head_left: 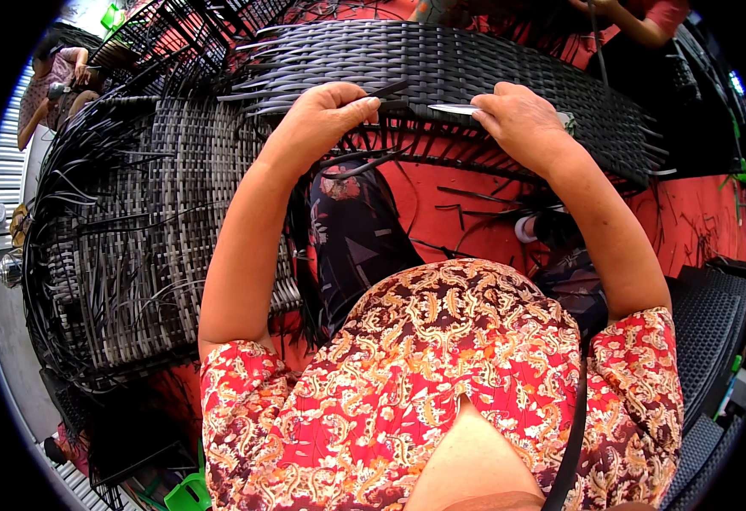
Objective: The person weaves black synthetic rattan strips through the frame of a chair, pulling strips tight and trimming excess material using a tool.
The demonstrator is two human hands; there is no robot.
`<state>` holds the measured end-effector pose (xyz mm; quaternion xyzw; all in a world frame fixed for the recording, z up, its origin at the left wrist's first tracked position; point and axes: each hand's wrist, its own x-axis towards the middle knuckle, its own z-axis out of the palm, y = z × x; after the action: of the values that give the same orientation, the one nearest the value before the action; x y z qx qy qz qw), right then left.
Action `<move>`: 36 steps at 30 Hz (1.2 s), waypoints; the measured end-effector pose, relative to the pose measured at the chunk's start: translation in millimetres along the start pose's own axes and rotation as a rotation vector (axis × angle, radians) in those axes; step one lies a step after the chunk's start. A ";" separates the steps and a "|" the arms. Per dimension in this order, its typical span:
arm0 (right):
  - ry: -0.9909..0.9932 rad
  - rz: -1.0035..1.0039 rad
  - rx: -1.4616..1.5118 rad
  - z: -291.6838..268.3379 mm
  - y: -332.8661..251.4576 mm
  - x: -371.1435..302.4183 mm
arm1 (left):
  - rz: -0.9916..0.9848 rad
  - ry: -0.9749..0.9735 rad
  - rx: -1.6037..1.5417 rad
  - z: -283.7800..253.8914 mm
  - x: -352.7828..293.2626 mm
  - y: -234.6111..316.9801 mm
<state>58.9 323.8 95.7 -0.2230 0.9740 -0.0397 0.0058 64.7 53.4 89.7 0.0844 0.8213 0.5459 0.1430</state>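
In front of me lies a long woven panel (475, 64) of dark grey plastic strips, with loose strip ends sticking out at its left end. My left hand (332, 109) is at its near edge, thumb and fingers pinched on a black strip (387, 88). My right hand (522, 119) is closed around a knife (453, 109); its pale pointed blade aims left toward the pinched strip, and its handle is mostly hidden in the palm. A gap separates the blade tip from my left fingers.
Another woven piece (160, 230), bristling with loose strips, stands at my left. Red sheeting (449, 204) with scattered strip scraps covers the floor. Dark woven pieces (705, 332) are at the right. One person (53, 85) sits far left; another's arm (637, 25) shows at top right.
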 end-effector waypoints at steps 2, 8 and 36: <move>-0.017 -0.001 -0.022 -3.5 -3.5 2.9 | -0.051 -0.014 0.014 0.2 7.8 1.9; 0.033 -0.034 0.005 6.3 -1.5 11.0 | 0.050 -0.001 0.034 7.9 28.9 -16.4; -0.073 0.174 0.215 15.1 2.2 3.9 | -0.125 0.019 -0.003 18.6 42.5 -42.4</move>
<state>54.9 322.9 80.5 -0.1371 0.9789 -0.1350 0.0687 31.3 65.6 37.9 0.0275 0.8255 0.5377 0.1694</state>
